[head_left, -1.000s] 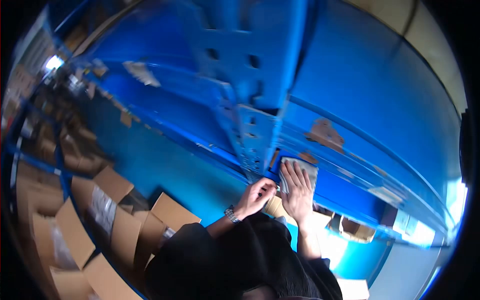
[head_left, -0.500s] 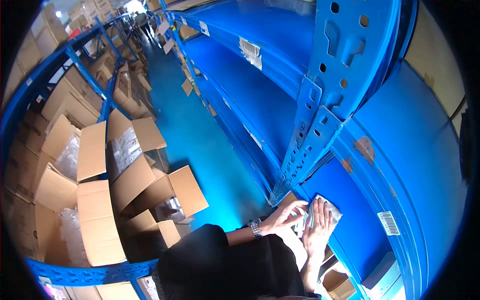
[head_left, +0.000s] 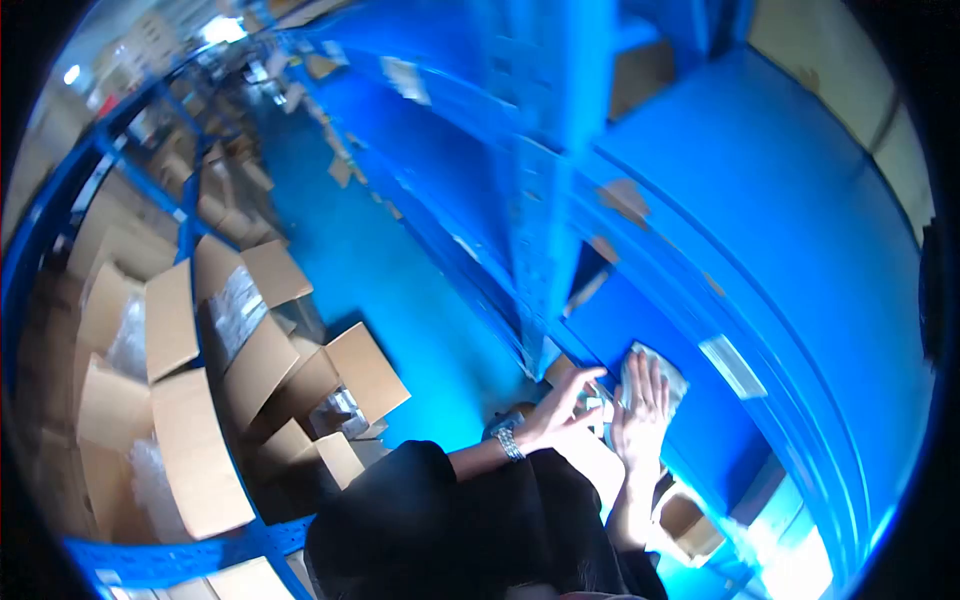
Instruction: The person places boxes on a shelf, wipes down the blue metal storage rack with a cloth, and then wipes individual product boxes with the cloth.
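My right hand (head_left: 643,412) lies flat, fingers stretched out, on a pale grey cloth (head_left: 672,378) that rests on the blue shelf board (head_left: 705,415). To its left, my left hand (head_left: 563,412) hangs at the shelf's front edge with fingers curved and parted; a metal watch (head_left: 510,443) is on that wrist. A small whitish thing (head_left: 597,412) shows beside the left fingertips, too blurred to make out. The perforated blue upright (head_left: 545,220) rises just beyond both hands.
Open cardboard boxes (head_left: 205,450) with plastic-wrapped contents line the rack at the left. A blue-green aisle floor (head_left: 340,230) runs between the racks. A white barcode label (head_left: 733,366) is on the right beam. Another open box (head_left: 687,525) sits below my right arm.
The view has swung left then slightly back, so the upright stands differently in it. The cloth under my right hand has moved along the board, away from the upright.
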A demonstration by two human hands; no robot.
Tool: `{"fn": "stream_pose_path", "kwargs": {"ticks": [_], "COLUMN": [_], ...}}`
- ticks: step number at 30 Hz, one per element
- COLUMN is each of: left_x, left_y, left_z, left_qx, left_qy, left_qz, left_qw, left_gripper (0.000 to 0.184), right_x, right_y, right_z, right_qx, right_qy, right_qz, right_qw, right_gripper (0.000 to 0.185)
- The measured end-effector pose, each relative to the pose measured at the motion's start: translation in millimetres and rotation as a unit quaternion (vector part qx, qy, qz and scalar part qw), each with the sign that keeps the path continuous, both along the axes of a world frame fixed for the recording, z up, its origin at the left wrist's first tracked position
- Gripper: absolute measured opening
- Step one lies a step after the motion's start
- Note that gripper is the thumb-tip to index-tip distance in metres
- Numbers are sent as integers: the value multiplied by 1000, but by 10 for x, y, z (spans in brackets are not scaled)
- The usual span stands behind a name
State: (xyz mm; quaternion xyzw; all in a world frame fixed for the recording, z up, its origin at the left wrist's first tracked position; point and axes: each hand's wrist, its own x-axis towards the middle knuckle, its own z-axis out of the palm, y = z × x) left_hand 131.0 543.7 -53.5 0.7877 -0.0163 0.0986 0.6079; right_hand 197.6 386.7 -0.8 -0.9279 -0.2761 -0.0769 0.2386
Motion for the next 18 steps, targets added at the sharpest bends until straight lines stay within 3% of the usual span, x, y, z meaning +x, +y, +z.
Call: {"fn": "stream_pose_path", "kwargs": {"ticks": [1,5,13,18], "left_x": [-2,32,-10,-89], "left_y": [-18,-167,-392,-606], "left_z": [-4,-93,1,79], "left_qx": [-9,-24,68,59], "left_qy": [11,-17,-14,13], "left_qz": [-34,39,42,31], "left_qw": [999,999,997,998], "left_gripper": [65,61,66,63], "right_x": [-14,-215,-477,-638], "right_y": [-34,-239,-619,-1012], "right_z": [-7,-15,118,144], "right_qx": [-30,-3,-11,2], "right_qy": [11,55,57,42], "right_qz": [4,9,-21,-77], "right_qw": [999,998,998,996], "right_gripper": [57,72,74,73]}}
